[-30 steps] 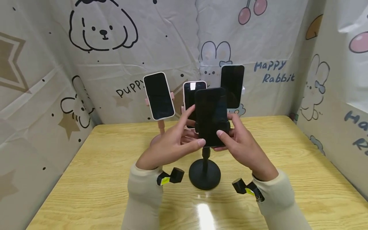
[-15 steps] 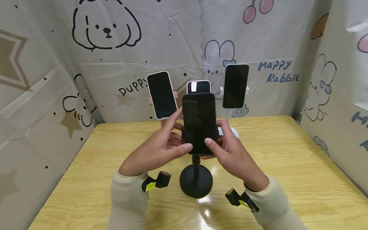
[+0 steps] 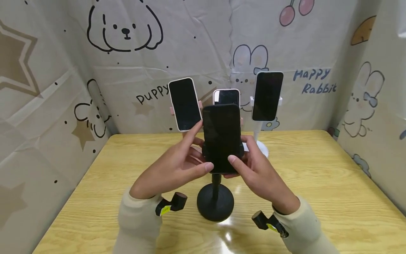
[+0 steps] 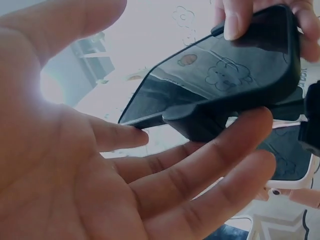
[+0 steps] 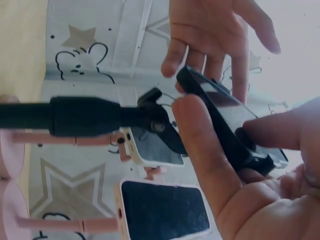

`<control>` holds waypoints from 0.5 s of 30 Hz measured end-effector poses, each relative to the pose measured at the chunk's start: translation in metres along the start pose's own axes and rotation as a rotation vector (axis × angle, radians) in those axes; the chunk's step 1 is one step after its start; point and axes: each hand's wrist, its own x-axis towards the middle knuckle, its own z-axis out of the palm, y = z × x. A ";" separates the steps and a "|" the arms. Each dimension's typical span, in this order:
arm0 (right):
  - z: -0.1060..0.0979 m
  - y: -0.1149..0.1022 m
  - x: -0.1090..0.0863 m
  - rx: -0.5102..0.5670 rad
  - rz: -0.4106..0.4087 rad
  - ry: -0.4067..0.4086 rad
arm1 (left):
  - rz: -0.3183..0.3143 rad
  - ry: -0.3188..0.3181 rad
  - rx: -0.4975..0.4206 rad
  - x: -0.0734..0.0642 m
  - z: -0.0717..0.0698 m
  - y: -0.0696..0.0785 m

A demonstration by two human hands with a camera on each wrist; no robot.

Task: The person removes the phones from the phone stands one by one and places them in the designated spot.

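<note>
A black phone (image 3: 222,137) sits upright in the clamp (image 4: 195,122) of a black phone stand (image 3: 215,203) with a round base. My right hand (image 3: 261,176) grips the phone's lower right side, thumb over the screen and a finger behind, as the right wrist view shows. At the left side is my left hand (image 3: 171,162), its fingers stretched out and spread. Its fingertips lie right at the clamp and the lower edge in the left wrist view, and the thumb tip overlaps the lower left corner in the head view.
Behind stand a white-framed phone (image 3: 185,104) on a pink stand, a partly hidden phone (image 3: 227,97) in the middle, and another phone (image 3: 268,96) on a white stand (image 3: 264,150). All share a wooden table (image 3: 304,197). A printed cloth (image 3: 196,53) hangs behind it.
The black stand and phone have shifted left and nearer on the table, both hands moving along. More of the white stand now shows, while the middle phone is more covered. The hands' hold looks the same.
</note>
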 end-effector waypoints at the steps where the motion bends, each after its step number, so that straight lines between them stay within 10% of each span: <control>1: -0.002 0.000 0.000 -0.025 0.003 0.002 | 0.003 0.003 0.008 0.000 0.000 0.000; 8: -0.009 -0.004 0.003 -0.328 0.045 0.216 | 0.045 0.050 0.032 0.005 -0.003 -0.014; 15: 0.002 -0.006 0.029 -0.060 -0.013 0.336 | 0.115 0.203 -0.114 0.028 0.011 -0.037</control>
